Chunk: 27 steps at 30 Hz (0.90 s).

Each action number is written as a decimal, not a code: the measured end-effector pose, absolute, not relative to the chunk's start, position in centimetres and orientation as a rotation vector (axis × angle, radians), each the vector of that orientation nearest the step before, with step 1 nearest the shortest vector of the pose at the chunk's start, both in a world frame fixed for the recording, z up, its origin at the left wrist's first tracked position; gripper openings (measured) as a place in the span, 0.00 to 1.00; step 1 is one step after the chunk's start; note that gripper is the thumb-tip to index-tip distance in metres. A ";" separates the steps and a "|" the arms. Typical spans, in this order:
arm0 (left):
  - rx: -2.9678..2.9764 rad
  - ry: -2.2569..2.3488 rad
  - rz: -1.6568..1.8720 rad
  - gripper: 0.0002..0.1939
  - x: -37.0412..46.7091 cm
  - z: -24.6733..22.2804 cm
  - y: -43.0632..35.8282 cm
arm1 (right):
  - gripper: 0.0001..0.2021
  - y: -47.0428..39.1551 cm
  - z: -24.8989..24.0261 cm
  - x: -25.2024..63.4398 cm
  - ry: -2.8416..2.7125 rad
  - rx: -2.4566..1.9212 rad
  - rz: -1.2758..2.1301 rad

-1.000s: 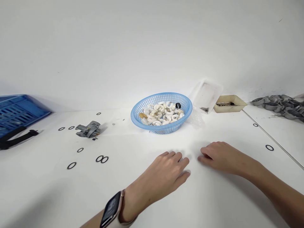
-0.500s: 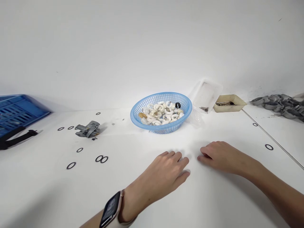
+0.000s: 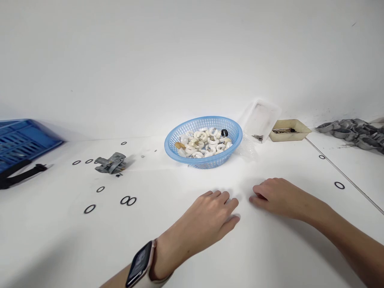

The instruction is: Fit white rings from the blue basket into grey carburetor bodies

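My left hand (image 3: 214,214), with a watch (image 3: 140,262) on its wrist, rests palm down on the white table (image 3: 240,256). Its fingers are slightly bent and apart, holding nothing. To its right, my right hand (image 3: 274,196) lies on the table with loosely curled fingers. A gap shows between thumb and forefinger, and nothing is visible in it. The two hands do not touch. Beyond them stands a blue plastic basket (image 3: 172,154) containing many white ring-shaped parts (image 3: 200,137), a black one (image 3: 224,133) and a yellowish piece (image 3: 179,145).
At left are a grey metal carburetor-like part (image 3: 111,163), several black rubber rings (image 3: 90,209) and a blue crate (image 3: 30,138). Along the wall at right stand a clear tray (image 3: 261,118), a cream box (image 3: 289,137) and piled grey castings (image 3: 354,132). Another black ring (image 3: 339,185) lies at right.
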<state>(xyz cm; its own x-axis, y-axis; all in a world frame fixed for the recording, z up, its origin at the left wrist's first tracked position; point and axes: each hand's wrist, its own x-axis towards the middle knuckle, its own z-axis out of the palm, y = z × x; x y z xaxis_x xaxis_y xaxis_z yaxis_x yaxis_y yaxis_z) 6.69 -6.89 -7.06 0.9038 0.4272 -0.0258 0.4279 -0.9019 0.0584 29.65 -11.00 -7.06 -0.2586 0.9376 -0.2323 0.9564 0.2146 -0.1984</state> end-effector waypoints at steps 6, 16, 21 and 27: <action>3.006 0.670 -0.005 0.06 6.6 -7.1 -6.9 | 0.19 -11.1 -7.1 29.8 2.396 1.875 -0.475; 2.991 0.683 -0.047 0.06 6.8 -7.0 -7.0 | 0.19 -11.0 -7.1 29.8 2.390 1.879 -0.488; 2.991 0.688 -0.060 0.07 6.7 -7.0 -6.9 | 0.19 -11.0 -7.1 29.8 2.394 1.882 -0.473; 2.990 0.689 -0.056 0.06 6.8 -6.9 -6.9 | 0.19 -11.1 -7.2 29.8 2.395 1.879 -0.473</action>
<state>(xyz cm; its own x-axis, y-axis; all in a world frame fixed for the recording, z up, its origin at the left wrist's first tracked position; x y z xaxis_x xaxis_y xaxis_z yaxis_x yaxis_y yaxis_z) 6.76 -6.94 -6.94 0.8986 0.4358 -0.0515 0.4384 -0.8966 0.0622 29.79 -11.12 -7.17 -0.2547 0.9381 -0.2348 0.9569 0.2094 -0.2014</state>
